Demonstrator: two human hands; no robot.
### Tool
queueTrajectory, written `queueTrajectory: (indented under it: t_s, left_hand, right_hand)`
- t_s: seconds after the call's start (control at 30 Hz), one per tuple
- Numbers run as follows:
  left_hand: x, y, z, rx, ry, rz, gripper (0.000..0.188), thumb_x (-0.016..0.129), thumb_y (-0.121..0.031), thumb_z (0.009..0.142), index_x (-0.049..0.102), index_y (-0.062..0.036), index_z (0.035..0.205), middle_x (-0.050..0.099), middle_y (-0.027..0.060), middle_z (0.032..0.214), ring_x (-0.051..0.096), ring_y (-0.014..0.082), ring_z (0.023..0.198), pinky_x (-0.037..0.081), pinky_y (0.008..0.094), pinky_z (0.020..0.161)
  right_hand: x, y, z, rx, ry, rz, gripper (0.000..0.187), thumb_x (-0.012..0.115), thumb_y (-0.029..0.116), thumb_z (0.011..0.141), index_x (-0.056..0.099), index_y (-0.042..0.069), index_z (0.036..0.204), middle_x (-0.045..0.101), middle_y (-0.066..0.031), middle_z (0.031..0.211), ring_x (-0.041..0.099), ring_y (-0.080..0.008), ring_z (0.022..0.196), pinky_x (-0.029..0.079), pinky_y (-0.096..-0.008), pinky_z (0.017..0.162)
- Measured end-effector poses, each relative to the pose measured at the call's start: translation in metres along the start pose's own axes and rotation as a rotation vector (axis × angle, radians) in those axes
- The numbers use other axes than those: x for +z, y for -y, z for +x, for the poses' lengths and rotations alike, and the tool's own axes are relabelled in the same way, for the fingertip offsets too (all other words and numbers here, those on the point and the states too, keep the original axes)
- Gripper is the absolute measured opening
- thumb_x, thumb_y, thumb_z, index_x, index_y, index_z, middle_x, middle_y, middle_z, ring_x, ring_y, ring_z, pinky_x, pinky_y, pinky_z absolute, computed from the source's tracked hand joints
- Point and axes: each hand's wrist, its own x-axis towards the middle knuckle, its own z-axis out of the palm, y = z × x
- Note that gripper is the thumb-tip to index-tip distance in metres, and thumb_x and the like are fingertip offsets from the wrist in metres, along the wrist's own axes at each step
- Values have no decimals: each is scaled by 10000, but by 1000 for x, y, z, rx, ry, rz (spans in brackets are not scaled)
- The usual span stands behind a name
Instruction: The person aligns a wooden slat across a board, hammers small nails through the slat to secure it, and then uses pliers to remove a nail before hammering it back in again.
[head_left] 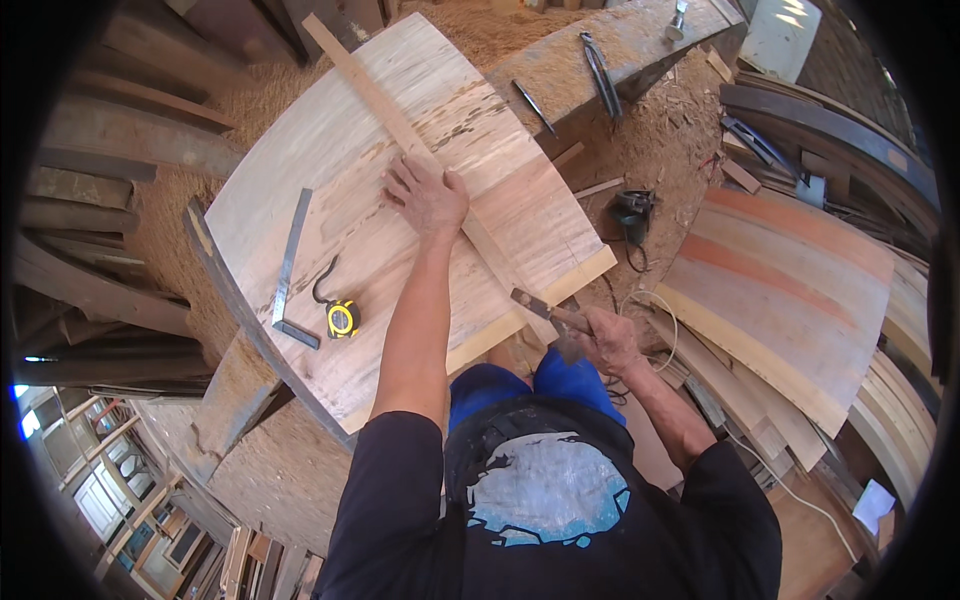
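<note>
A pale wooden panel point(340, 170) lies in front of me, with a long thin wooden strip point(375, 95) running across it on a slant. My left hand point(428, 198) rests on the strip and panel, fingers spread. At the near edge, my right hand point(610, 342) grips a hand tool point(548, 310) with a brown wooden part and dark metal; its exact kind is unclear. The tool is at the strip's near end. Left of my left forearm, a metal square point(290, 265) and a yellow and black tape measure point(342, 318) lie on the panel.
Pincers point(600, 75) and a thin dark rod point(535, 108) lie on a dusty timber beam point(640, 35) beyond the panel. To the right are a black tool point(632, 210) with a cord and another panel point(780, 290). Stacked boards point(90, 270) line the left side.
</note>
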Motion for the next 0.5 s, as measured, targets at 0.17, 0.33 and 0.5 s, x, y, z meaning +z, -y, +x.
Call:
queueTrajectory:
  t_s: [0.17,0.33,0.5]
  left_hand:
    - [0,-2,0,-13,23,-15,856,576,-414,914,296,112,1529,262,265,1633,186,501,1504,104,660,1207]
    - [2,5,2,-28,2,60,864,571,-452,922,282,67,1549,293,238,1620,208,456,1499,124,639,1209]
    - [-2,2,-5,-49,15,-51,876,608,-440,918,283,66,1555,281,263,1631,208,468,1508,146,614,1220]
  right_hand:
    - [2,-9,7,123,68,-91,237,725,247,899,588,72,980,632,-168,792,658,-395,737,499,-501,636]
    - [-26,-10,50,224,-197,46,227,694,216,921,622,29,1028,664,-213,837,679,-420,801,510,-488,675]
    - [-73,-63,126,248,-498,42,380,582,173,956,618,-13,1285,685,-296,1034,680,-460,982,530,-492,858]
